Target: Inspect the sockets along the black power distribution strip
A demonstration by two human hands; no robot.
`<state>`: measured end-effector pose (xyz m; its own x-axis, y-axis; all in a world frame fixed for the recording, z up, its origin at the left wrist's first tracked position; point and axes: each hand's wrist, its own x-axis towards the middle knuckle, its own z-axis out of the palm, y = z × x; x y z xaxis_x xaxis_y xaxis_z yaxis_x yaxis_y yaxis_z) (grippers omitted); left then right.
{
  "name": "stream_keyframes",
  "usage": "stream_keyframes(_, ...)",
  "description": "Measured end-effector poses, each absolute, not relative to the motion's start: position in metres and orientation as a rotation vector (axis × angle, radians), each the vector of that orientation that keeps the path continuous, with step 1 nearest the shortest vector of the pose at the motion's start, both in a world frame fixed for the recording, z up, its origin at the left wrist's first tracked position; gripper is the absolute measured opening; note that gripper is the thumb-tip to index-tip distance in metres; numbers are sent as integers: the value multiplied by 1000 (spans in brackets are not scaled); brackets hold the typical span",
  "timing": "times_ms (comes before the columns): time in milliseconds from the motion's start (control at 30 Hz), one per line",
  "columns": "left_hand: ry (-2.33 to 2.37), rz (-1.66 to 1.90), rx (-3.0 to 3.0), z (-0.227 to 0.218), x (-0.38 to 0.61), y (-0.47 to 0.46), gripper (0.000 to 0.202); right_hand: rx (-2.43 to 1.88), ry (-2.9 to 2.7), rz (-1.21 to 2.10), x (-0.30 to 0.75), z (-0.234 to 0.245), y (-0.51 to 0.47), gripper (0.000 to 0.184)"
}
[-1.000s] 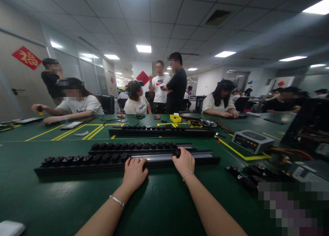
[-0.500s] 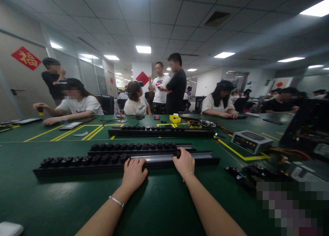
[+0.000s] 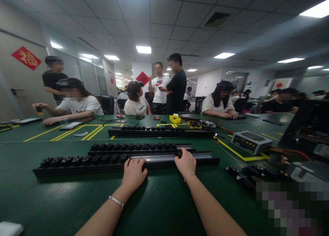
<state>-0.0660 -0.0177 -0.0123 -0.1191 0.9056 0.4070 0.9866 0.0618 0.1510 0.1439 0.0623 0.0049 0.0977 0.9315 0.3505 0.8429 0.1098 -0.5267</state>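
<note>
Closest to me lies a long black track rail (image 3: 159,163) with a shiny inner channel. Round black socket modules (image 3: 83,160) line its left half. My left hand (image 3: 135,174) is closed over the rail's near edge, just right of the last module in that row. Farther right, my right hand (image 3: 186,162) grips a single black socket module (image 3: 178,154) at the channel. The fingers partly hide this module, so I cannot tell whether it sits in the channel. Directly behind lies a second rail (image 3: 189,146) with a similar row of modules.
A third loaded rail (image 3: 164,132) lies farther back on the green table (image 3: 77,201). To the right are a power supply box (image 3: 252,141) with cables and loose black parts (image 3: 241,177). A yellow tray (image 3: 175,119) stands at the back. People sit opposite.
My right hand has shifted slightly to the right along the rail with the socket module. My left hand stays in place. A standing person at the far left has lowered an arm.
</note>
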Motion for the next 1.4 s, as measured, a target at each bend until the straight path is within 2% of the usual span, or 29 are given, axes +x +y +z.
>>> stream_keyframes(1400,-2137,-556,-1922,-10,-65,-20,31,-1779,-1794,156,148,8,65,38)
